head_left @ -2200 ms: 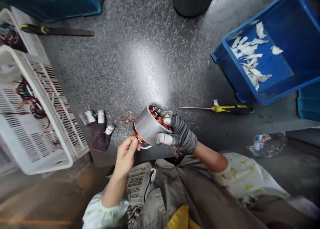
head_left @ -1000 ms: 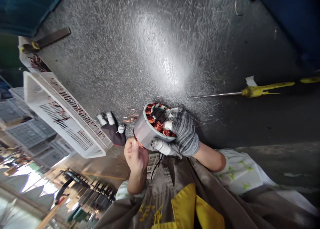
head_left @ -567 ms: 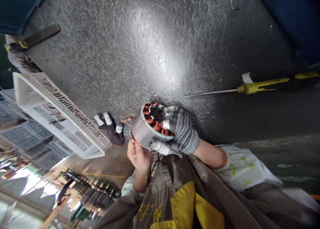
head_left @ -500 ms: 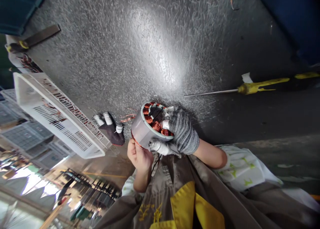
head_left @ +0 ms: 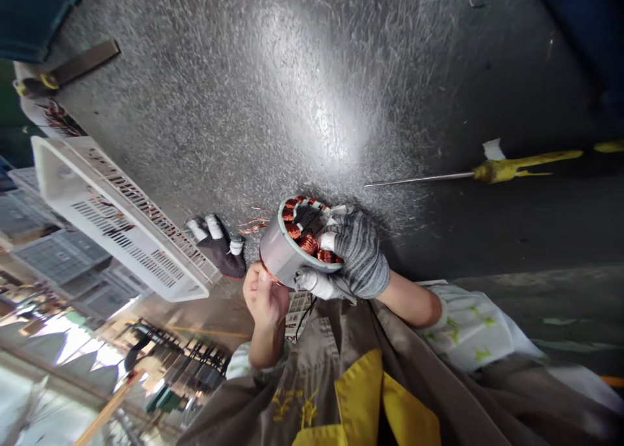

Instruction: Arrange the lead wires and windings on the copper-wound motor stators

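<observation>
A person at a speckled grey metal desk (head_left: 244, 108) holds a motor stator (head_left: 275, 249) in both hands, close to the desk's near edge; the stator is a short grey metal cylinder, tilted so its open end faces up and toward the right hand, with copper coils (head_left: 307, 243) packed around the inside. The bare left hand (head_left: 264, 296) cups the stator's lower side, its fingers (head_left: 257, 283) clenched against the metal shell; the right hand (head_left: 359, 257), in a grey knit glove, grasps the rim, its white-taped fingertips (head_left: 316, 285) pressed onto the stator.

Just left of the stator, a dark glove with white-taped fingers (head_left: 219, 254) lies on the desk, with loose copper wires (head_left: 253, 225) between the two; farther left of the stator sits a tilted white slatted crate (head_left: 117, 225) with dark and copper wire inside. Well to the stator's right lies a screwdriver (head_left: 502, 170) with a yellow handle, its steel shaft pointing toward the stator; well up and left of the stator lies a file (head_left: 82, 62). Below the stator are the person's brown coat (head_left: 312, 394), with a yellow collar (head_left: 358, 394), and a white sleeve (head_left: 468, 329) printed in green.
</observation>
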`<state>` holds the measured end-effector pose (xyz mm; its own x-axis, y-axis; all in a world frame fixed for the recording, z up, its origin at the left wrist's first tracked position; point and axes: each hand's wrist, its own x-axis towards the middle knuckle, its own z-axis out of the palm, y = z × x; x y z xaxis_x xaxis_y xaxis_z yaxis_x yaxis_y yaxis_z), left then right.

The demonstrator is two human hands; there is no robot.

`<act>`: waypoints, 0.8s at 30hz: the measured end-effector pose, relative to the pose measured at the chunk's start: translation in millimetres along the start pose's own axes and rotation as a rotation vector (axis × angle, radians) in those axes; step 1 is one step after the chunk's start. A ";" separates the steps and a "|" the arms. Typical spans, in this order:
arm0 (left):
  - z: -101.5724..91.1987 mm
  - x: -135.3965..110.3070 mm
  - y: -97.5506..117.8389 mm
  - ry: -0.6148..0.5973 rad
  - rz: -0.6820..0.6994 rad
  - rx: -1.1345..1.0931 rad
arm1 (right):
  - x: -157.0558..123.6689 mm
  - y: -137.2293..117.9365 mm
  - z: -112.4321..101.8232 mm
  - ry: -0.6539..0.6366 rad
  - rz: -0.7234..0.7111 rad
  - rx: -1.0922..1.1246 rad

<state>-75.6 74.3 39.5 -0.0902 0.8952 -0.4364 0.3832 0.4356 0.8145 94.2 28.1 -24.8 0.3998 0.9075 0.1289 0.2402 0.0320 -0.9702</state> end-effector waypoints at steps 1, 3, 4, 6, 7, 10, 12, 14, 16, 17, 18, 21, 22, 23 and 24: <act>0.6 -0.4 -0.4 -0.006 0.015 -0.006 | -2.0 1.4 0.5 -0.008 -0.004 -0.003; 2.3 -2.4 -1.9 -0.006 0.041 -0.007 | -5.2 4.1 1.6 -0.027 -0.007 0.001; 3.1 -3.8 -2.8 0.003 0.047 -0.002 | -5.9 4.9 2.0 -0.031 -0.007 0.005; 4.7 -6.8 -4.3 0.028 0.044 0.015 | -4.1 4.6 1.7 -0.041 -0.009 0.012; 5.6 -8.3 -4.7 0.041 0.043 0.019 | -1.8 3.6 0.9 -0.048 -0.010 0.018; 8.9 -11.7 -4.6 0.075 0.059 0.031 | 7.6 -0.5 -3.5 -0.040 -0.017 0.061; 12.5 -12.7 -3.5 0.095 0.088 0.052 | 12.5 -2.5 -7.2 -0.003 -0.014 0.084; 17.2 -12.7 -0.9 0.115 0.133 0.080 | 14.4 -3.3 -10.5 0.011 -0.014 0.094; 22.6 -12.0 4.6 0.125 0.186 0.102 | 12.9 -3.4 -12.6 0.002 0.012 0.101; 25.1 -11.4 9.0 0.129 0.207 0.112 | 10.9 -3.4 -12.8 0.000 0.048 0.117; 27.5 -10.5 14.5 0.130 0.219 0.118 | 8.4 -3.4 -12.4 0.021 0.105 0.139; 31.8 -4.2 36.5 0.039 0.122 0.094 | -0.2 -2.5 -7.0 0.160 0.370 0.235; 32.2 -0.3 44.4 -0.024 0.051 0.063 | -2.4 -1.6 -4.3 0.207 0.459 0.260; 31.9 4.7 51.7 -0.099 -0.028 0.024 | -3.8 -0.4 -1.5 0.231 0.529 0.280; 31.0 10.7 58.0 -0.171 -0.098 -0.020 | -4.2 0.9 1.2 0.229 0.575 0.293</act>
<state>-25.9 106.1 70.2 0.0319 0.8205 -0.5707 0.3619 0.5228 0.7718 91.7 24.8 -26.5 0.5767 0.7038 -0.4148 -0.3030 -0.2873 -0.9087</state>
